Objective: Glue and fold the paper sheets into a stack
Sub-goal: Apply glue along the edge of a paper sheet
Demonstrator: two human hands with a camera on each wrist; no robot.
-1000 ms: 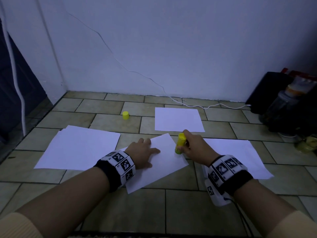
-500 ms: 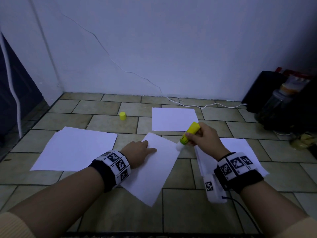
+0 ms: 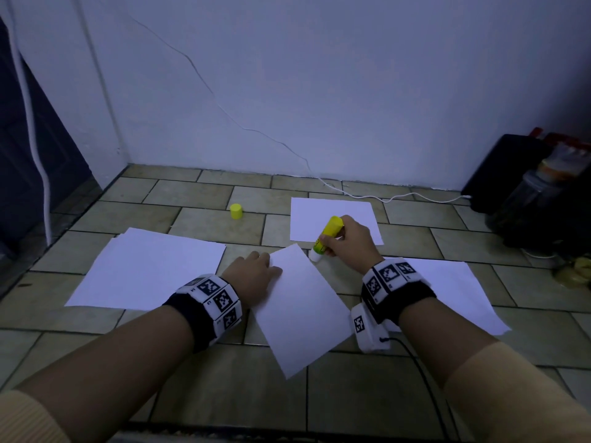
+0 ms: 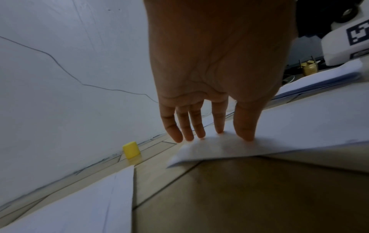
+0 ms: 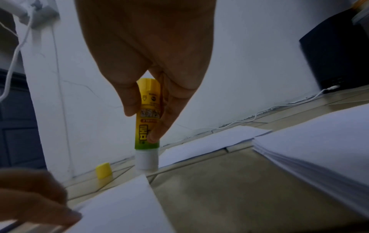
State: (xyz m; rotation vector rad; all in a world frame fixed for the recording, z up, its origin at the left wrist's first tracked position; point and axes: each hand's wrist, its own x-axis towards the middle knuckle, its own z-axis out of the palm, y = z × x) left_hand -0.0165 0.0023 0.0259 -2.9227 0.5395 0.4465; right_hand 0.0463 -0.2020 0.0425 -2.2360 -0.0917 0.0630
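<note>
A white sheet (image 3: 300,311) lies askew on the tiled floor between my arms. My left hand (image 3: 256,276) presses its upper left part with straight fingers (image 4: 245,126), also seen on the sheet (image 4: 299,126). My right hand (image 3: 347,244) grips a yellow glue stick (image 3: 327,235), tilted, white tip down just past the sheet's far corner. In the right wrist view thumb and fingers pinch the glue stick (image 5: 147,119), its tip above the corner of the sheet (image 5: 123,205). The yellow cap (image 3: 236,211) stands apart on the floor.
A pile of white sheets (image 3: 150,270) lies left, another pile (image 3: 447,289) right under my right wrist, and a single sheet (image 3: 332,219) beyond. A white cable (image 3: 399,197) runs along the wall. Dark bags and a jar (image 3: 527,193) crowd the right corner.
The centre sheet has turned under my left hand, its long side now running away from me. My right hand lifted the glue stick off the sheet and moved it beyond the far corner.
</note>
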